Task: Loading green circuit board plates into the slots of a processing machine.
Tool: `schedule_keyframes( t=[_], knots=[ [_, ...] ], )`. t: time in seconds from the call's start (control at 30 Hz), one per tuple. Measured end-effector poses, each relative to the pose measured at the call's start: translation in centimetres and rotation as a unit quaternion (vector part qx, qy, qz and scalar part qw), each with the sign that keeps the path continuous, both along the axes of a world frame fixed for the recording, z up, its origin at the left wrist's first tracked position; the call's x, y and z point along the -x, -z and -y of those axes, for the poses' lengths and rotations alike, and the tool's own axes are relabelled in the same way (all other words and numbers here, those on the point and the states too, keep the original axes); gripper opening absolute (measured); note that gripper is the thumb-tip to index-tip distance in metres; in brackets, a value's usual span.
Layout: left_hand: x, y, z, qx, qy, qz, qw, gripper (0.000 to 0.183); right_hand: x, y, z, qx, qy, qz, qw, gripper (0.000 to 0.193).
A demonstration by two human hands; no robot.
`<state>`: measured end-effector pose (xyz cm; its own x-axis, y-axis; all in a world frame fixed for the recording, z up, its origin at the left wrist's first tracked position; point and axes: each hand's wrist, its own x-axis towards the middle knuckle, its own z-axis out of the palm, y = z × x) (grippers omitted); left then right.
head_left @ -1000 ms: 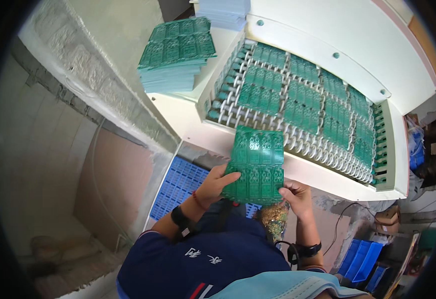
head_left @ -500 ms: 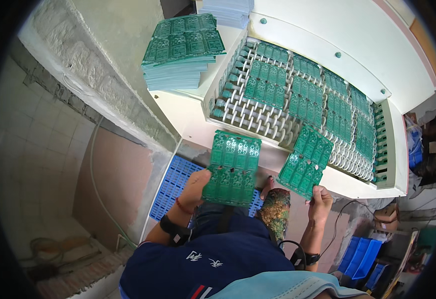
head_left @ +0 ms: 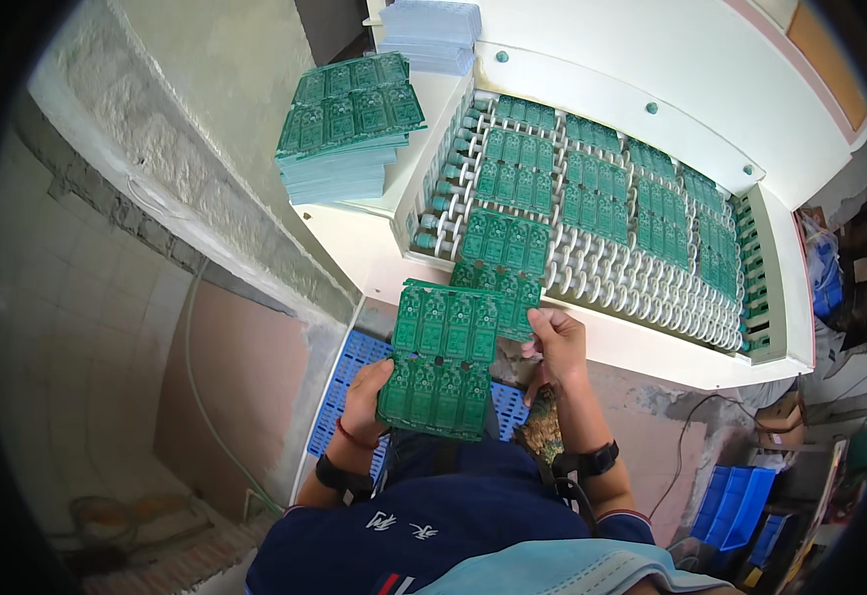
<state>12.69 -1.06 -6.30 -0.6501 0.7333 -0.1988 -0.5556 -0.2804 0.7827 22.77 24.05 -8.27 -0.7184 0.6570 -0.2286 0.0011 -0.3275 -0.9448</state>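
Note:
In front of my body, my left hand (head_left: 362,399) is closed on the left edge of a green circuit board panel (head_left: 441,347); whether more panels lie under it I cannot tell. My right hand (head_left: 559,342) pinches the near right corner of another circuit board panel (head_left: 503,243). Its far part reaches over the near left rollers, while its near left part is hidden behind the panel in my left hand. Beyond, several more green panels (head_left: 515,164) lie in rows on the white wheeled rollers (head_left: 632,288) of a conveyor machine.
On the machine's left ledge stands a tall stack of green panels (head_left: 349,109), with a pale blue stack (head_left: 432,30) behind it. A rough wall edge (head_left: 185,178) runs along the left. Blue bins (head_left: 731,506) stand at the lower right, and a blue plastic grate (head_left: 349,367) lies underfoot.
My right hand has moved left and a little forward, bringing its panel from the middle of the machine's front edge onto the left rollers. My left hand has come slightly left and nearer me.

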Motion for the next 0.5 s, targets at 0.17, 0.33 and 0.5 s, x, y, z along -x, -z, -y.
schedule_keyframes(
  t=[0.17,0.33,0.5],
  knots=[
    [0.3,1.3,-0.3,0.001,0.018,0.034,0.999,0.031,0.4,-0.4,-0.2,-0.024,0.036,0.03,0.999,0.019],
    [0.3,1.5,-1.5,-0.026,0.028,0.048,0.998,0.029,-1.6,-0.4,-1.8,-0.028,0.095,0.016,0.995,0.016],
    [0.3,1.1,-2.4,-0.04,0.048,0.049,0.997,0.029,-6.6,0.3,-5.1,-0.046,0.156,-0.014,0.987,0.017]
  ],
)
